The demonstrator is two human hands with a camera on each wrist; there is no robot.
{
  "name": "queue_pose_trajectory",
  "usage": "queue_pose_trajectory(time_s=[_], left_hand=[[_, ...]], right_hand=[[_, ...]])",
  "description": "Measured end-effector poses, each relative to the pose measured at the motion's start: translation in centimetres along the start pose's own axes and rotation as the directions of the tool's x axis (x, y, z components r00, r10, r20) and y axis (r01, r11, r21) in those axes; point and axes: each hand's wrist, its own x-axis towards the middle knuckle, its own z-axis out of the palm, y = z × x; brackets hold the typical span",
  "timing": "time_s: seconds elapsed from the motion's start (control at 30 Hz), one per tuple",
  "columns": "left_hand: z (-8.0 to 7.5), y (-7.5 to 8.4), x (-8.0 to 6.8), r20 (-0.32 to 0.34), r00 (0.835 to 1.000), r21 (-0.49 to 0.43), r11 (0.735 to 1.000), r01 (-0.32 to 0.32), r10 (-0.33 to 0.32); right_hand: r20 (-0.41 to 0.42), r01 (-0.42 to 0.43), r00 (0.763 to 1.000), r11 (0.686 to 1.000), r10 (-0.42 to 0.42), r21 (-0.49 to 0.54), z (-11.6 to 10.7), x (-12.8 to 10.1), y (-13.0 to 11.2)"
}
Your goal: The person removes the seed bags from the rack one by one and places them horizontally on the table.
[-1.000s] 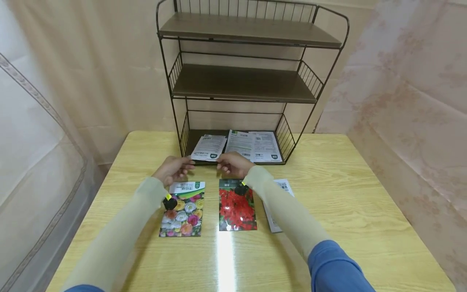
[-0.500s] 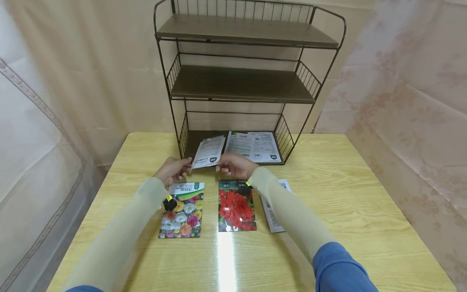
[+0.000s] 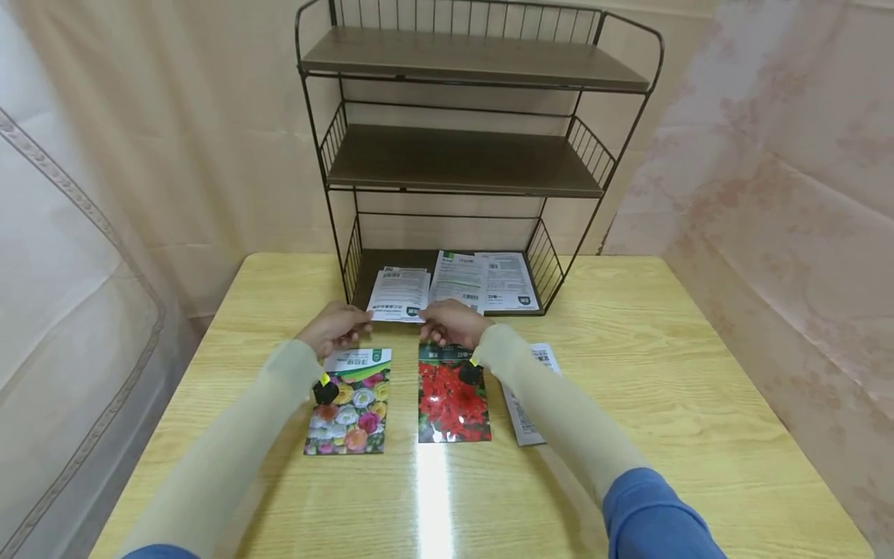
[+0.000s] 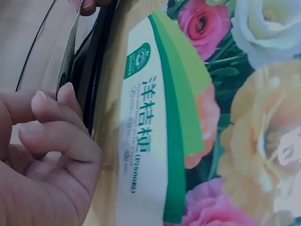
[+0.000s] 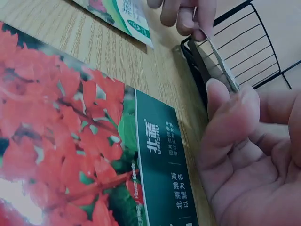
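Observation:
A white printed seed packet [image 3: 398, 296] lies over the front of the bottom shelf, its near edge past the shelf's edge. My left hand [image 3: 335, 328] pinches its near left corner, and my right hand [image 3: 452, 320] pinches the near right corner. In the right wrist view the seed packet [image 5: 221, 61] appears edge-on between the two hands. Below my left hand lies a seed packet with many-coloured flowers [image 3: 352, 407]. The red-flower seed packet [image 3: 454, 400] lies below my right hand, its top partly covered.
A dark metal rack [image 3: 461, 159] with three shelves stands at the table's back. White packets [image 3: 508, 279] overlap on the right of its bottom shelf. Another white packet [image 3: 520, 411] lies on the table [image 3: 698, 388], partly under my right forearm. Cloth hangs around the sides.
The pinched seed packet was drawn forward and tilted, then levelled again, now slightly nearer than at first. Both hands stayed on its corners. The packets on the table have not moved.

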Motion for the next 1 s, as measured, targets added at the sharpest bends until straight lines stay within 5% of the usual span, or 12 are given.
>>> queue_pose_trajectory(time_s=[0.7,1.0], left_hand=[[-0.2,0.3,0.0,0.045,0.997,0.031,0.997,-0.068,0.066],[-0.3,-0.6,-1.9,0.044,0.995,0.104,0.99,-0.093,0.088]], right_hand=[[-0.085,0.025,0.996,0.999,-0.029,-0.039,0.9,-1.4,-0.1],[-0.059,0.069,0.996,0.996,-0.072,-0.052,2.3,-3.6,0.8]])
